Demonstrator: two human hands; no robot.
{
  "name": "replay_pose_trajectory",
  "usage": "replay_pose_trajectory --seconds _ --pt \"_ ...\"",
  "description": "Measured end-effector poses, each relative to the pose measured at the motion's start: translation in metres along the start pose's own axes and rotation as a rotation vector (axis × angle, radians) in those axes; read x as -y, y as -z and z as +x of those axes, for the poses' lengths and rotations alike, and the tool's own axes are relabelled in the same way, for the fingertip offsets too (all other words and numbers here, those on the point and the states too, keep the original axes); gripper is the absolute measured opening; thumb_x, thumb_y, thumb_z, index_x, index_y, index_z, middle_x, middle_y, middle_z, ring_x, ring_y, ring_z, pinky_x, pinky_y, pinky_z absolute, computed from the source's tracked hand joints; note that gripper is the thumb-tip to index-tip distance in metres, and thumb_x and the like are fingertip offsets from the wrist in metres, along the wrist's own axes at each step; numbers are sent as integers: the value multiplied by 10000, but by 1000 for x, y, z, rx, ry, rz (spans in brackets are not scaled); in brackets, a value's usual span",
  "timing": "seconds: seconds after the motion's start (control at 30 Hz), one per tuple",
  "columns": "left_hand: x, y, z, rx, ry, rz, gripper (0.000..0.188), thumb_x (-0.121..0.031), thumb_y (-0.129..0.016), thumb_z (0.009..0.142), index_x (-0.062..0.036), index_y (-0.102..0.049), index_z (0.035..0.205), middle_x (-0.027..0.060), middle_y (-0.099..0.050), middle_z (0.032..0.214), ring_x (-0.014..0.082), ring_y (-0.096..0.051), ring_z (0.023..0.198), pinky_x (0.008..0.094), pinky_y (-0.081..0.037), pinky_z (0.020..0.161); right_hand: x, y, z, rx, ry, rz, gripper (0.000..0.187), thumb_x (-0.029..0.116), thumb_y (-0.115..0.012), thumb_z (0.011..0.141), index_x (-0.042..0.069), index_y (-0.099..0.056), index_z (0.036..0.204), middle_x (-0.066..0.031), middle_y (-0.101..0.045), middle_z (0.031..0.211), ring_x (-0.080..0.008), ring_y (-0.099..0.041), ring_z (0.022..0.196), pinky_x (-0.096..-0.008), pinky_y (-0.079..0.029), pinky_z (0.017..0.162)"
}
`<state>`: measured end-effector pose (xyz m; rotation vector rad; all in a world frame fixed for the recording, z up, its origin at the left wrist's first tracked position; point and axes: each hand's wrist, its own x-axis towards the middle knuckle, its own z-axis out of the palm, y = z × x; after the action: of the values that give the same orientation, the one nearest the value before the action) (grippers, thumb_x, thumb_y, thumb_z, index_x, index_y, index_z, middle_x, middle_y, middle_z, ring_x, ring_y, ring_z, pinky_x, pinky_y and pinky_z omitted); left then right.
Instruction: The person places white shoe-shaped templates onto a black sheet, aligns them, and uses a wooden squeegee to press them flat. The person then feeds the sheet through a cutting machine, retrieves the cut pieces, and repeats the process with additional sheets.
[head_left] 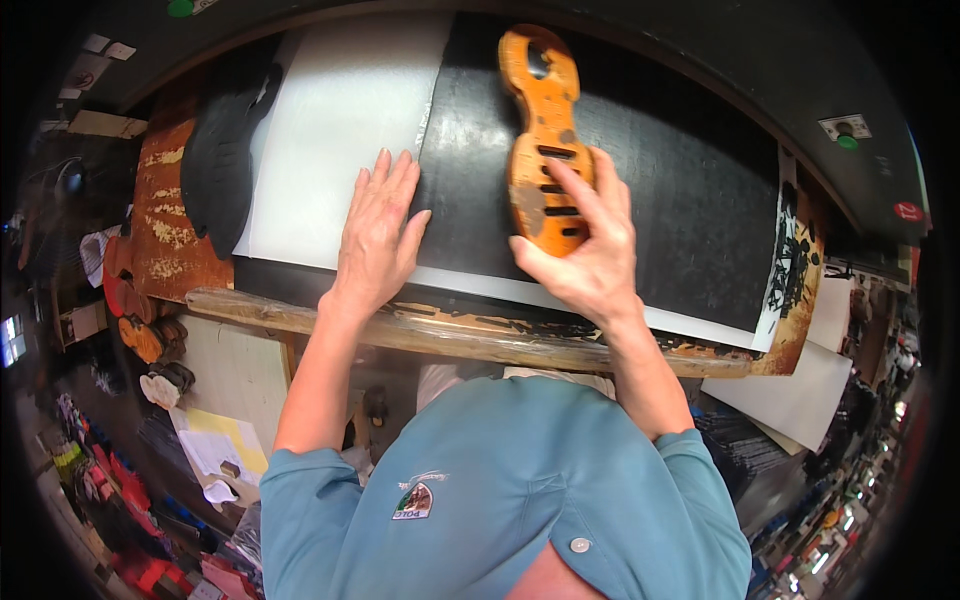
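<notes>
My right hand point(595, 250) grips the near end of an orange, sole-shaped cutting die point(548, 100), thumb on its left side and fingers over its slotted part. The die has a round hole at its far end and worn, chipped paint. It is over a black sheet point(680, 210); whether it touches the sheet I cannot tell. To the left, my left hand point(375, 240) lies flat with fingers stretched out, at the border between the black sheet and a translucent whitish sheet point(340, 120).
A wooden rail point(440, 332) runs along the front edge. Black scrap with a curved outline point(225, 160) lies on the brown board point(165, 225) at left. A dark machine beam with a green button point(847, 140) borders the far side. White panels point(785, 385) lean at right.
</notes>
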<state>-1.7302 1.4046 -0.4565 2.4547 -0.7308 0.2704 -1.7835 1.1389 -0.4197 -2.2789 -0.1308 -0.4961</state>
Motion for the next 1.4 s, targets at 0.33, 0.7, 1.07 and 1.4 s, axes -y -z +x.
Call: replay_pose_trajectory --seconds 0.33,0.7,1.07,1.4 --pt "5 -7 0 -27 21 -59 568 7 -692 990 24 -553 1541 182 -665 1491 436 -499 1511 600 -379 1248 35 -89 33 -51 -32 -219 730 207 -860 659 -23 -698 1333 -399 -442 1439 -540 -510 1201 -580 -490 1012" --pt "9 -7 -1 -4 -6 -70 575 91 -605 981 7 -546 1547 185 -639 1519 463 -466 1528 634 -348 1256 40 -110 38 -65 -60 -310 748 313 -890 734 -42 -676 1357 -431 -405 1429 -521 -513 1126 -593 -480 965" --pt "-86 -27 -88 -93 -184 -588 156 82 -744 909 12 -721 1047 131 -717 815 306 -659 682 403 -543 650 -52 55 -11 -486 -230 224 127 72 -727 1026 -4 -727 1127 -14 -713 1048 -84 -640 936 -254 -534 865" --pt "-71 -56 -115 -160 -149 -161 137 -41 -784 957 -15 -709 845 164 -701 794 375 -674 715 458 -538 643 -110 238 -24 -982 -55 23 284 245 -727 1063 -3 -733 925 46 -615 745 -50 -514 709 -260 -438 651"
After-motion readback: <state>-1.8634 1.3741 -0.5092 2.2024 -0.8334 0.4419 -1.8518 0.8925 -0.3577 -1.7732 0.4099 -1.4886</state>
